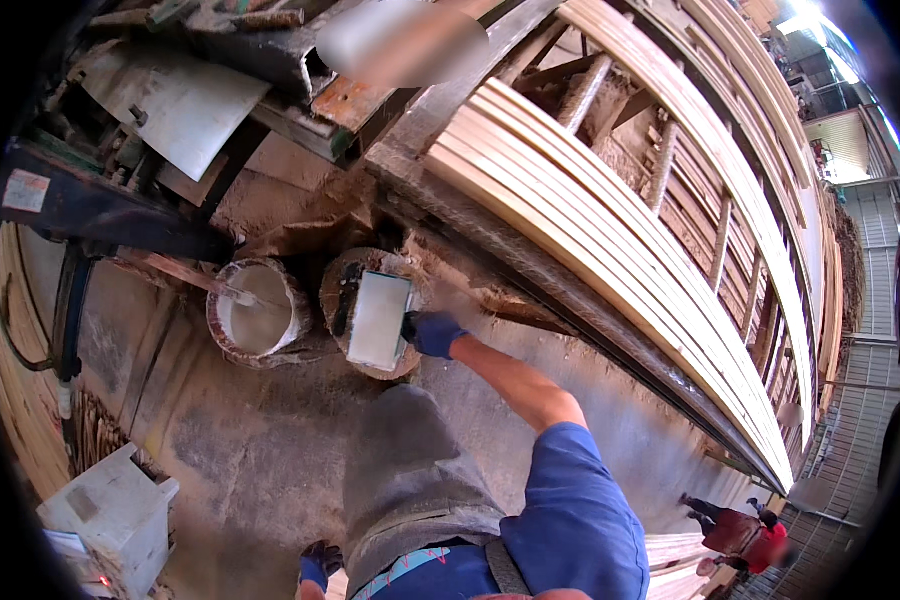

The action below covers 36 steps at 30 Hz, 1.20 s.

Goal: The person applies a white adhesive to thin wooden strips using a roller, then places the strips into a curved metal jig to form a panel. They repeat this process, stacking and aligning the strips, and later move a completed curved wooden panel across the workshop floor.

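Note:
My right hand [435, 333], in a blue glove, reaches forward and closes on the right edge of a white-faced rectangular tray or box [380, 318]. Its contents, if any, I cannot make out. Beneath it is a round, rough-topped stump or drum [342, 285]. Just left of that stands a crusted bucket [292, 345] with a pale whitish substance inside; a stick-like handle leans into it. My left hand [320, 562], also gloved, hangs low by my left leg, away from these things. Its finger position is not distinct.
Long pale timber strips [570, 220] lie on a metal roller frame at the right. Dusty machinery with a metal plate [175, 110] stands at the upper left. A grey-white box [110, 520] sits at lower left. Another person in red [760, 545] is at lower right.

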Available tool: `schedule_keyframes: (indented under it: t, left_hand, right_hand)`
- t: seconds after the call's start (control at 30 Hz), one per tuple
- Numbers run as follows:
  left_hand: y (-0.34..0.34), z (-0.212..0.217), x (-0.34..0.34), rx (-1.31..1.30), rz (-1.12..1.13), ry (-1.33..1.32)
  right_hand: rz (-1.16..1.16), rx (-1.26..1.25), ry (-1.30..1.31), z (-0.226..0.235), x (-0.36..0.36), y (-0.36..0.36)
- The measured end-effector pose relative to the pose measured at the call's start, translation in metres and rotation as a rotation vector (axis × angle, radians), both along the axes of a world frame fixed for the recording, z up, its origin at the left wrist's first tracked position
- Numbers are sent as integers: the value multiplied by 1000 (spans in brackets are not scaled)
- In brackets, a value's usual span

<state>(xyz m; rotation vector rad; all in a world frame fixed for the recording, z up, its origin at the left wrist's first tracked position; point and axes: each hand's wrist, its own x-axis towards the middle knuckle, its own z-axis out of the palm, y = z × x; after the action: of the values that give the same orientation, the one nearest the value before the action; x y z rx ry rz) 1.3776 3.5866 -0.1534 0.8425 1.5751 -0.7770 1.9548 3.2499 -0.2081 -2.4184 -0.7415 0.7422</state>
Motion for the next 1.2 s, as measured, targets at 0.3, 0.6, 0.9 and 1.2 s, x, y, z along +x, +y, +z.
schedule_keyframes:
  t: [0.3,0.6,0.9,1.2]
  left_hand:
    - [-65,-72,14,-34,81,-250]
    - [-147,-117,7,-64,165,-336]
    - [-339,-66,56,-50,57,-384]
    - [-471,-66,39,-139,-166,-276]
  right_hand:
    - [-42,66,-82,201,-64,-35]
    - [-125,242,-166,395,-88,-200]
    - [-593,311,-60,427,-155,-510]
    - [-843,364,93,399,-194,-670]
